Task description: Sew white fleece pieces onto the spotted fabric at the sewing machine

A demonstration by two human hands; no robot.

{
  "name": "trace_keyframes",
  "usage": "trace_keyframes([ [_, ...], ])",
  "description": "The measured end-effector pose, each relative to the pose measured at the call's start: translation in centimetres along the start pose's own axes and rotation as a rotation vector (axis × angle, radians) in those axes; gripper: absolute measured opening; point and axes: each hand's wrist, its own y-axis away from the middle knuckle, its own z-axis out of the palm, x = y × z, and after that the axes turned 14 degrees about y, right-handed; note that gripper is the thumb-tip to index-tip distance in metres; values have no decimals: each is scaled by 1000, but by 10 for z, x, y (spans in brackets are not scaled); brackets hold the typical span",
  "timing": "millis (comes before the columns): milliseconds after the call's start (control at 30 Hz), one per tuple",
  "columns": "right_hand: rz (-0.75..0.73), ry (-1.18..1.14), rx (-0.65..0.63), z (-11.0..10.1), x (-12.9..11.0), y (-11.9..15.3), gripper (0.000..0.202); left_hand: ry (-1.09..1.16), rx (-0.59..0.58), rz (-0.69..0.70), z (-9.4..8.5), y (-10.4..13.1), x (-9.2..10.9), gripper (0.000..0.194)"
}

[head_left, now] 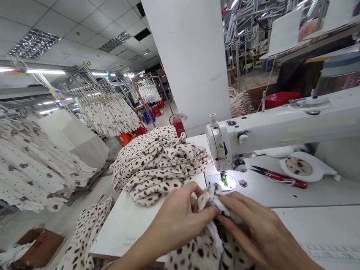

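Observation:
A spotted fabric piece [195, 265] with a white edge hangs from both hands over the table's front edge. My left hand [181, 215] pinches its gathered top between thumb and fingers. Close beside it, my right hand [255, 225] is closed on the same cloth, its fingertips partly hidden in the folds. Just beyond the hands is the lit needle area of a white sewing machine [262, 127], its presser foot [224, 179] over the plate. The cloth is in front of the foot, apart from it.
A heap of spotted fabric [160, 162] lies at the table's left, with more spotted cloth [79, 246] hanging below. Red-handled thread snips [282, 178] and a white ring-shaped piece [300, 166] lie under the machine arm. A white pillar [191, 57] stands behind. Hanging garments [26, 162] and a cardboard box [41, 248] are at left.

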Motion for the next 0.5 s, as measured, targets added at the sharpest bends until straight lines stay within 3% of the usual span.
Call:
trace_keyframes([
  [100, 47, -63, 66, 1, 2, 2, 36, 161, 6, 16, 1, -12, 7, 14],
  [233, 116, -27, 78, 13, -8, 21, 22, 262, 81, 39, 15, -21, 13, 14],
  [333, 235, 154, 32, 25, -19, 36, 44, 57, 217, 221, 21, -20, 17, 19],
  [433, 282, 132, 34, 28, -25, 40, 27, -207, 339, 447, 19, -17, 19, 22],
  [500, 270, 2, 29, 23, -25, 37, 17, -221, 314, 551, 15, -15, 18, 20],
])
